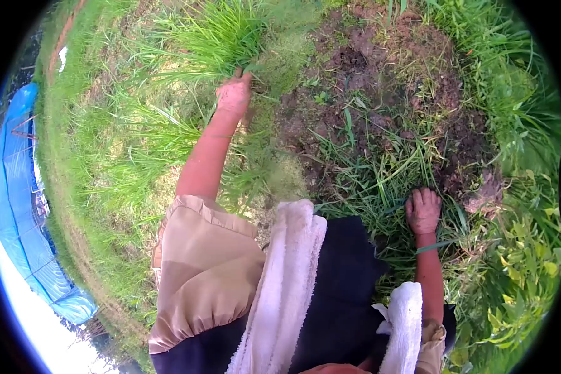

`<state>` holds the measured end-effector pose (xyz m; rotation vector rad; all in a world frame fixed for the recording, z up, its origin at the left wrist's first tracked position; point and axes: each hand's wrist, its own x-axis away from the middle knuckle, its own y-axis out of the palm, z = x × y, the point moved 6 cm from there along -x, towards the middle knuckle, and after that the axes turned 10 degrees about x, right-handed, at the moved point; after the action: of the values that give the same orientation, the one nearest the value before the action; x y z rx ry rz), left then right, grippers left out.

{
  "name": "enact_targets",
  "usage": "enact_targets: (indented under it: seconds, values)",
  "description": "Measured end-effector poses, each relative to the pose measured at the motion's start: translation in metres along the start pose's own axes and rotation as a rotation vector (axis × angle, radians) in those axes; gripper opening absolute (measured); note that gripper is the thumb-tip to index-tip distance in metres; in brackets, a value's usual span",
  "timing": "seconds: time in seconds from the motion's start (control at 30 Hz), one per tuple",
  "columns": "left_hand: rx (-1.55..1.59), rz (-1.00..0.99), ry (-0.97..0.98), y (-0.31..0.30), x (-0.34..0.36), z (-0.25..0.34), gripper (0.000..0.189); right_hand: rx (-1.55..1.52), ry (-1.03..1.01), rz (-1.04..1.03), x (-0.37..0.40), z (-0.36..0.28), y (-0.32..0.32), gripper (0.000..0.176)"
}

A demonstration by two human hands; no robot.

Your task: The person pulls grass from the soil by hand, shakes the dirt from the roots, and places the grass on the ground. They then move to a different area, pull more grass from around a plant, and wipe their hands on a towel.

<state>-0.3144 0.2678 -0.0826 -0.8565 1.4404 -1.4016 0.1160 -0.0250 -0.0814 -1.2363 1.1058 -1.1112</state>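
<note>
My left hand (234, 95) reaches forward to the base of a tall green grass clump (215, 34). Its fingers close on the stems there, and the fingertips are partly hidden by blades. Farther right and closer to my body, my right hand (423, 212) rests palm down on a heap of loose, pulled grass (380, 177). The fingers of that hand lie side by side over the blades, with nothing visible gripped in them. A green blade crosses my right wrist.
Dark bare soil (371, 68) lies ahead between my hands. Leafy plants (523, 274) border the right side. More grass tufts (162, 128) grow at left. A blue tarp structure (22, 206) stands at far left. A white towel (287, 268) hangs from my neck.
</note>
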Motion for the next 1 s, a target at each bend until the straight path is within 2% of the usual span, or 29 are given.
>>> enact_targets:
  seconds: [0.07, 0.17, 0.27, 0.3, 0.4, 0.43, 0.53, 0.6, 0.67, 0.7, 0.77, 0.8, 0.9, 1.0]
  values:
    - [-0.13, -0.169, -0.363, -0.002, -0.026, -0.03, 0.025, -0.005, 0.0, 0.007, 0.002, 0.001, 0.0, 0.028]
    - [-0.176, -0.457, -0.487, 0.02, -0.039, -0.059, 0.026, 0.003, 0.003, 0.011, 0.001, 0.001, -0.001, 0.028]
    - [-0.226, -0.763, -0.259, 0.05, -0.044, -0.078, 0.027, 0.009, 0.006, -0.009, 0.003, -0.001, -0.003, 0.028]
    - [-0.006, -0.403, -0.263, 0.076, -0.042, -0.117, 0.025, 0.003, 0.004, -0.024, 0.004, 0.0, -0.002, 0.028]
    - [0.284, 0.04, -0.353, 0.034, -0.006, -0.073, 0.029, -0.008, 0.0, -0.012, 0.001, 0.002, -0.003, 0.028]
    - [0.37, 0.079, -0.656, 0.032, 0.003, -0.069, 0.03, -0.01, 0.0, -0.004, 0.0, 0.002, -0.003, 0.028]
    - [0.576, -0.026, -0.704, 0.048, 0.022, -0.066, 0.03, 0.022, 0.005, -0.019, 0.003, 0.004, -0.001, 0.027]
    - [0.523, -0.194, -0.48, 0.039, 0.062, 0.014, 0.028, 0.041, 0.016, -0.062, 0.003, 0.002, 0.007, 0.028]
    - [0.566, -0.157, -0.377, 0.034, 0.095, 0.059, 0.025, 0.042, 0.004, -0.035, -0.007, 0.007, 0.007, 0.028]
    - [0.755, 0.042, -0.313, 0.029, 0.085, 0.056, 0.024, 0.047, 0.007, -0.032, -0.005, 0.009, 0.007, 0.028]
    - [0.891, -0.141, -0.539, 0.019, 0.06, 0.045, 0.025, 0.037, -0.001, -0.003, 0.0, 0.0, -0.001, 0.026]
    - [0.913, -0.138, -0.477, 0.01, 0.042, 0.044, 0.031, 0.018, 0.006, -0.024, 0.001, 0.0, 0.0, 0.025]
    - [0.317, -0.406, -0.428, 0.003, 0.02, 0.064, 0.036, 0.01, -0.004, 0.012, -0.002, 0.0, -0.006, 0.024]
    - [0.342, -0.543, -0.303, 0.05, 0.027, 0.049, 0.039, -0.002, -0.006, 0.035, 0.001, 0.0, -0.005, 0.024]
